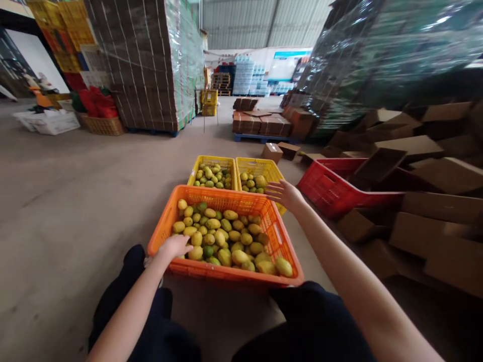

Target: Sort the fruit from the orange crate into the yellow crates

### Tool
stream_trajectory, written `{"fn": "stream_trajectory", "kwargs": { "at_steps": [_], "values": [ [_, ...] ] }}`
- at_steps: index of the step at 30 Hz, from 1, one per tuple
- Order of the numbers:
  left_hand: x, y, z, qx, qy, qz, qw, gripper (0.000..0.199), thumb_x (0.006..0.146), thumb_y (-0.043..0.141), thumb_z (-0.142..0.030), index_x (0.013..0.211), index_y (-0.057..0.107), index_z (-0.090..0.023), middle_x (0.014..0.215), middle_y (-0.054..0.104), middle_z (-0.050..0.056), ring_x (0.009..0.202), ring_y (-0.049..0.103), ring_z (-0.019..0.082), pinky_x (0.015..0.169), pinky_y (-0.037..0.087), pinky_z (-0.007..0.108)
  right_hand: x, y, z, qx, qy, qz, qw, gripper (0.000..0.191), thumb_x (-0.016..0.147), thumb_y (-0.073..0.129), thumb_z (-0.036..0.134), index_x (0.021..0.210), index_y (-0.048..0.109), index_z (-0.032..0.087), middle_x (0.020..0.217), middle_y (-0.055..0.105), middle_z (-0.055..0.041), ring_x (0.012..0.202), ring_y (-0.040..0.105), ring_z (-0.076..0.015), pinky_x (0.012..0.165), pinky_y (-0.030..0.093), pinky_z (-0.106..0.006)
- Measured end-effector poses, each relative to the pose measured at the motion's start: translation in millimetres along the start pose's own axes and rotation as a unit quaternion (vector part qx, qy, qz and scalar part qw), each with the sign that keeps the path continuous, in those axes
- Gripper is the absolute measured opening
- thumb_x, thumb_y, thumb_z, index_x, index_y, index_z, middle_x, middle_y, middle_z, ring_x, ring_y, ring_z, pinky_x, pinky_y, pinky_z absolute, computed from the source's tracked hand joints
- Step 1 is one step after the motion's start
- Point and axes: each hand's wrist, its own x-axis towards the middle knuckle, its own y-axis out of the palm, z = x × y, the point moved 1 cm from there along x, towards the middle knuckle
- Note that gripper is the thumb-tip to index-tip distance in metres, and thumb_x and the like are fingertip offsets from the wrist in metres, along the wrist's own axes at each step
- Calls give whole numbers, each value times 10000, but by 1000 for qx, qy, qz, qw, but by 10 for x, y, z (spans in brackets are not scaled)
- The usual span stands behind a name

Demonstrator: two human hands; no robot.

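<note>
An orange plastic crate [226, 271] stands on the floor between my knees, with many yellow-green oval fruits [221, 237] in it. My left hand [175, 246] reaches over its near left side, fingers stretched out just above or against the fruits; contact is hard to tell. Over the far right corner my right hand [285, 195] is held with fingers spread, holding nothing. Behind the orange crate are two yellow crates, a left one [192, 173] and a right one [273, 171], both with similar fruits. My right hand partly covers the right yellow crate.
At right lies a red crate [320, 188] beside a heap of cardboard boxes [433, 211]. Wrapped pallet stacks rise at left [139, 65] and right [385, 60]. Flattened cartons [264, 124] sit on a blue pallet ahead. A wicker basket [102, 124] stands at far left.
</note>
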Motion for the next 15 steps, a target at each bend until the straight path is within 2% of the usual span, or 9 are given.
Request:
{"fn": "stream_trajectory", "kwargs": {
  "at_steps": [5, 8, 12, 15],
  "values": [
    [-7, -32, 143, -35, -32, 23, 999, 469, 871, 517, -459, 1253, 597, -199, 1264, 659, 117, 1171, 611, 266, 948, 460, 309, -402, -182, -622, 12, 26, 70, 997, 266, 888, 430, 211, 798, 680, 202, 801, 751, -62, 711, 718, -196, 654, 592, -315],
    [-10, -61, 327, -56, -61, 27, 996, 428, 869, 525, -409, 1230, 600, -191, 1265, 654, 119, 1168, 602, 270, 960, 449, 320, -569, -232, -857, 17, 52, 84, 995, 225, 804, 487, 177, 713, 687, 225, 758, 752, -46, 696, 716, -200, 670, 590, -330],
    [101, -19, 590, -88, -95, 51, 990, 315, 826, 524, -216, 1113, 648, -184, 1147, 698, 82, 1041, 644, 227, 886, 481, 295, -749, -186, -941, 3, 61, 129, 990, 188, 741, 540, 177, 673, 706, 235, 731, 743, -29, 675, 705, -185, 669, 575, -312],
    [315, 128, 698, -115, -106, 83, 984, 263, 722, 588, -129, 960, 685, -185, 972, 729, 36, 911, 663, 202, 799, 503, 261, -864, -138, -895, -2, 53, 186, 981, 162, 752, 572, 244, 718, 731, 242, 796, 752, -33, 714, 707, -194, 686, 573, -320]
  ]
}}
